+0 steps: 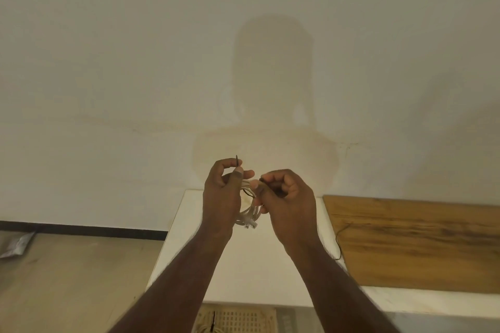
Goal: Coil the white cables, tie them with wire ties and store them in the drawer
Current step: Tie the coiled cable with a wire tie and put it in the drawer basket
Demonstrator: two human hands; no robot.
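A small coil of white cable [247,215] hangs between my two hands, above the white cabinet top [186,251]. My left hand [220,194] grips the coil's left side and pinches one end of a dark wire tie [237,161], which sticks up past my fingers. My right hand [288,199] holds the coil's right side and pinches the tie's other end. The tie passes around the bundled strands between my thumbs. A clear plug dangles at the bottom of the coil.
A wooden board [422,243] lies on the cabinet top to the right, with another dark wire tie [338,240] beside its left edge. Below, an open drawer shows a perforated basket [238,320]. A plain wall fills the background. Wooden floor is on the left.
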